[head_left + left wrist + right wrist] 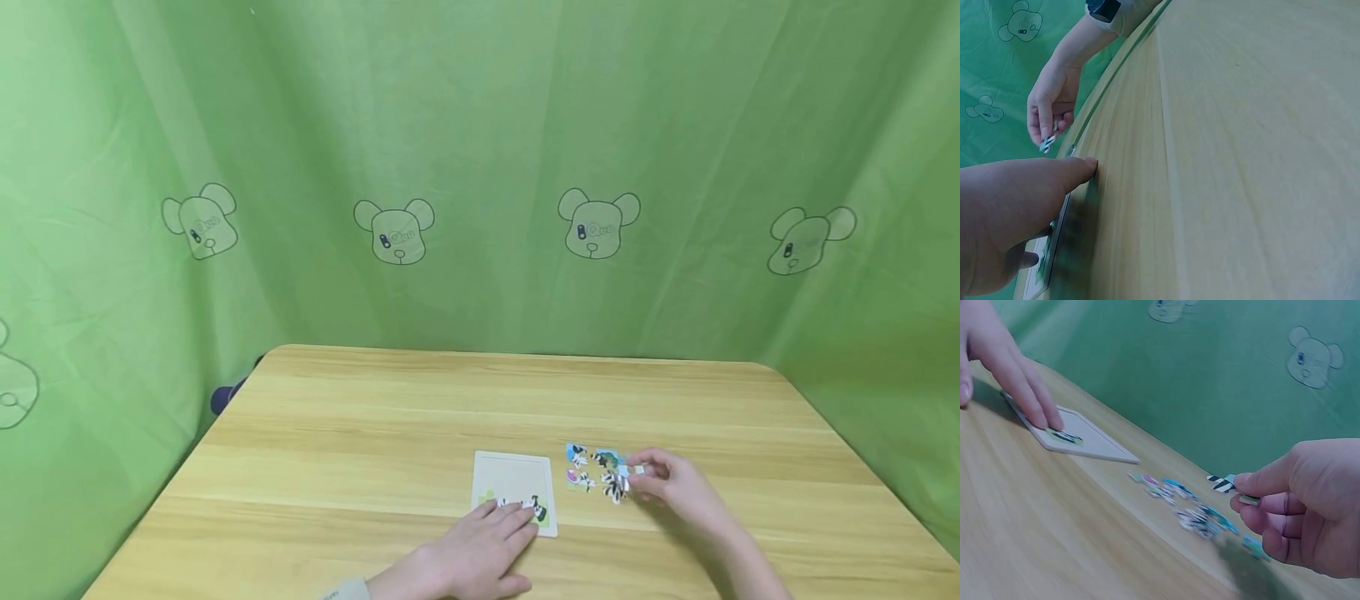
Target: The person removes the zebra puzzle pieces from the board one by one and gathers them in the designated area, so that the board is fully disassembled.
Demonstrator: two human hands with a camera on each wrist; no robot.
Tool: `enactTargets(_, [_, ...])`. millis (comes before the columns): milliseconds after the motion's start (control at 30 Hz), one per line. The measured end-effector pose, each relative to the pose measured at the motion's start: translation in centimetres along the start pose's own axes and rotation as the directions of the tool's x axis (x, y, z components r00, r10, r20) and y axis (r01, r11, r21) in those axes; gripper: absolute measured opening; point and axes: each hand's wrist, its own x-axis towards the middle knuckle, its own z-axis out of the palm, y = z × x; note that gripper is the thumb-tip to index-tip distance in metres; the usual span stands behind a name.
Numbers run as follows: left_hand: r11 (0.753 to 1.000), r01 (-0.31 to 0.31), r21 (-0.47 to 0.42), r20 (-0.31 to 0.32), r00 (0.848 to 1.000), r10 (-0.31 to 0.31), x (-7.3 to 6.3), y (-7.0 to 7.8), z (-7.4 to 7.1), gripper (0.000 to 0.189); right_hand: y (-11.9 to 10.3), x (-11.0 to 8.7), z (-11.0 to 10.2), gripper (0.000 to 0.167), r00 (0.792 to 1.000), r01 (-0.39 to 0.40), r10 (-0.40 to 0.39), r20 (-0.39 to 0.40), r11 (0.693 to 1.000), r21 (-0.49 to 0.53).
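Note:
My left hand (483,552) lies with its fingers straight on the lower part of a white puzzle tray (519,473). Black, white and green puzzle pieces (536,508) sit in that lower part, partly hidden under the fingers. To the right, thumb and fingers of my right hand (678,487) pinch a black-and-white striped puzzle piece (1221,484) with a bit of blue, held above the table. A second green-edged piece (1249,500) shows between the same fingers. Several loose puzzle pieces (580,479) lie on the wood beside that hand, between it and the tray.
The wooden table (360,433) has rounded far corners. Green curtains (480,125) printed with bear heads hang behind it and at both sides. A dark purple object (222,400) shows beyond the table's left edge.

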Motion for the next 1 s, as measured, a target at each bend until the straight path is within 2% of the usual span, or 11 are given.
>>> enactTargets(367, [1.000,0.009,-0.026,0.020,1.000,-0.009,-0.1,0.2,-0.1,0.065,2.0,-1.4,-2.0,0.043,0.999,-0.046,0.045,-0.015,0.996,-0.082])
enactTargets(500, [1.000,0.008,-0.014,0.011,1.000,-0.008,-0.1,0.1,-0.1,0.065,2.3,-1.5,-2.0,0.037,0.999,-0.036,0.032,-0.032,0.987,-0.158])
enactTargets(700, [1.000,0.006,-0.022,0.005,1.000,-0.006,-0.2,0.1,0.0,0.065,2.0,-1.3,-1.6,0.029,0.997,-0.008,-0.015,-0.073,0.952,-0.307])
enactTargets(833, [1.000,0.008,-0.015,0.004,1.000,-0.008,-0.2,0.1,-0.1,0.064,2.1,-1.0,-1.6,0.031,0.996,-0.018,-0.014,-0.092,0.939,-0.343])
enactTargets(1000, [1.000,0.002,-0.005,0.003,1.000,-0.002,-0.2,0.0,-0.2,0.064,2.2,-0.9,-1.5,0.033,0.995,-0.034,0.000,-0.099,0.940,-0.341])
